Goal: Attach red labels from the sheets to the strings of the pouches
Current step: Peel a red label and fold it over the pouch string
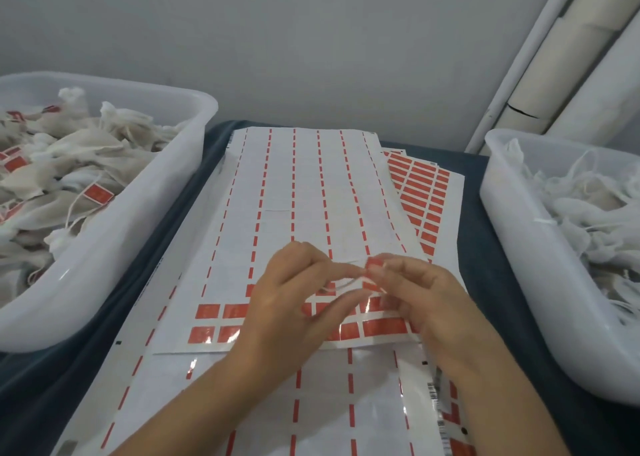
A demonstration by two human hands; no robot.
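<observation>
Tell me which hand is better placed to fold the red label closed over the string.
The right hand: its fingertips already pinch the red label. The left hand holds the string toward it, so it should keep steadying.

Soft, even indoor light, prob. from overhead; shadows faint. Small glare streaks on the glossy label sheets (301,192) near the bottom. Whole frame a bit soft, compression smear on the hands. Wide-angle bend at edges: tubs (104,258) and wall pipes (540,57) lean and curve.
</observation>
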